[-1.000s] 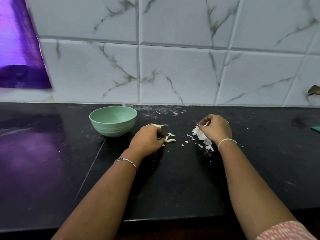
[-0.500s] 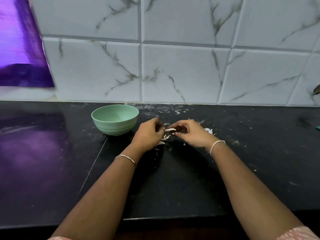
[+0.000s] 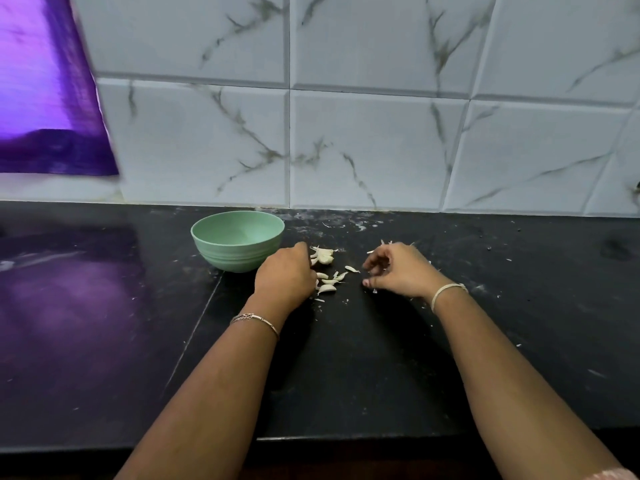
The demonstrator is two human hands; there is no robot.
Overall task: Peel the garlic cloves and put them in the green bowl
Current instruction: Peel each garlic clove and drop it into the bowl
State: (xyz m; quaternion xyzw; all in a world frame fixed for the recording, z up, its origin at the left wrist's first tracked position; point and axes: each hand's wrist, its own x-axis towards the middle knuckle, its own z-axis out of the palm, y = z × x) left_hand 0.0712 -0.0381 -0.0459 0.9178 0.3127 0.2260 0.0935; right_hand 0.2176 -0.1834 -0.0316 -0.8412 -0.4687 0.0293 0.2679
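Your left hand point(image 3: 285, 276) sits knuckles-up just right of the green bowl point(image 3: 221, 252), fingers curled down over the near edge of the garlic cloves point(image 3: 327, 289). From behind I cannot tell whether it pinches one or only rests on the pile. Your right hand point(image 3: 398, 271) sits low on the other side, fingers loosely curled and thumb tip pointing at the black countertop point(image 3: 346, 368). Nothing shows between them, so I read it as holding nothing.

The cloves lie loose on the counter between your two hands. There's a bigger clump point(image 3: 322, 256) at the back beside the left fingertips, singles nearer you, and a stray clove point(image 3: 352, 269) out toward the right hand.

That layout makes sense. The pile is in the middle where either hand reaches it, and the bowl is just beside the left hand so a finished clove has a short trip. The papery skins point(image 3: 386, 242) lie behind the right hand, apart from the stock.

The part of the bowl's inside I can see shows no clove — so by my judgement you're early in the job. Next, I'd say: pick one clove and bring both hands to it, one to steady, one to strip. Watch the flakes — they're light and could ride in with it.
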